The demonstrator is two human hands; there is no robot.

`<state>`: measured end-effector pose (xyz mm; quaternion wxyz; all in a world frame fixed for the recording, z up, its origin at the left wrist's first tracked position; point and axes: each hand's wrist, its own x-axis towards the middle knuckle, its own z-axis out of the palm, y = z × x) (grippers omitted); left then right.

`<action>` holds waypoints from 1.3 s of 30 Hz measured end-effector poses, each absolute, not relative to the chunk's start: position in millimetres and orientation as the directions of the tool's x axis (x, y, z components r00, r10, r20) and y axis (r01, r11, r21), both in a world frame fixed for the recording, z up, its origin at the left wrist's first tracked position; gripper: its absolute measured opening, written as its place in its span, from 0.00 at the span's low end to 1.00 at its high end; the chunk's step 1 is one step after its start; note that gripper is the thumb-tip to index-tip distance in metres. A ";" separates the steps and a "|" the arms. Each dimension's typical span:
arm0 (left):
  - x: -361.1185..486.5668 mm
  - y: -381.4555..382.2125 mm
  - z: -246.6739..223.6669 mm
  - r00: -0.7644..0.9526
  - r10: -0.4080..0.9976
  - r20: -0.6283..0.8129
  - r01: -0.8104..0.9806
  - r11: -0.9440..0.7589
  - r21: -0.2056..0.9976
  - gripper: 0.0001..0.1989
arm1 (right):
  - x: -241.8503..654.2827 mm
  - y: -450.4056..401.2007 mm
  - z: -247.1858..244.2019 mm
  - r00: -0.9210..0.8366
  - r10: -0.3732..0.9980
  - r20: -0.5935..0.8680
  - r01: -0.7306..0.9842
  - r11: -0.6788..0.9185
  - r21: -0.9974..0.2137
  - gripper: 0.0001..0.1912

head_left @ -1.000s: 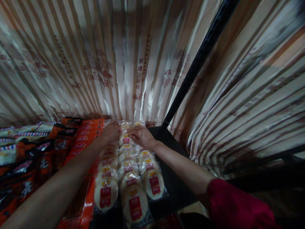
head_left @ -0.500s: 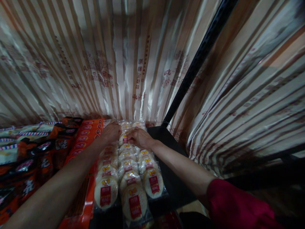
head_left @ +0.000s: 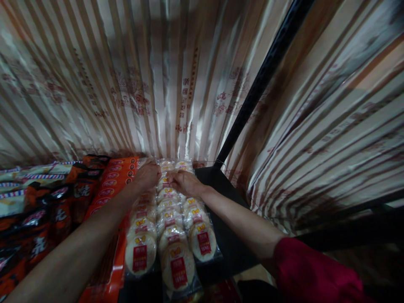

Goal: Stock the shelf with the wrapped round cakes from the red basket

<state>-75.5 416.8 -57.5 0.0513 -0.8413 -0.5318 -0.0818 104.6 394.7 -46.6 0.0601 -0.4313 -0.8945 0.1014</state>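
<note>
Rows of round crackers in clear wrappers [head_left: 177,269] with red and yellow labels overlap one another on a black shelf [head_left: 233,235]. My left hand [head_left: 147,174] rests at the far end of the left row, fingers curled together at a wrapper. Beside it, my right hand [head_left: 184,182] pinches at the edge of a cracker packet [head_left: 164,182] in the middle row. The fingertips of both hands are small and dim, and what the left one grips is hidden.
Orange packages [head_left: 109,185] lie left of the crackers, with black and orange bags [head_left: 59,214] and white bags [head_left: 19,202] farther left. A black post [head_left: 252,101] rises from the shelf's back corner. Striped sheeting [head_left: 170,84] hangs behind.
My right hand has shifted very slightly to the left. The packets in the middle row beneath it have moved a little. My left hand looks nearly unmoved.
</note>
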 end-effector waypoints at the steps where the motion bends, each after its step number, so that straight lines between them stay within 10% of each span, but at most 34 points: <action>1: -75.9 416.8 -58.2 0.419 0.887 0.194 0.904 -0.428 0.008 0.10 | 104.2 395.4 -47.6 -0.617 0.787 0.030 0.757 0.604 -0.249 0.08; 11: -76.5 411.8 -56.9 0.422 0.877 0.228 0.899 -0.438 0.020 0.10 | 104.1 402.8 -62.7 -0.605 0.764 0.226 0.707 0.645 -0.289 0.07; 39: -72.0 386.1 -55.9 0.638 0.721 0.270 0.753 -0.658 -0.021 0.07 | 106.3 401.6 -57.0 -0.593 0.776 0.217 0.697 0.629 -0.344 0.08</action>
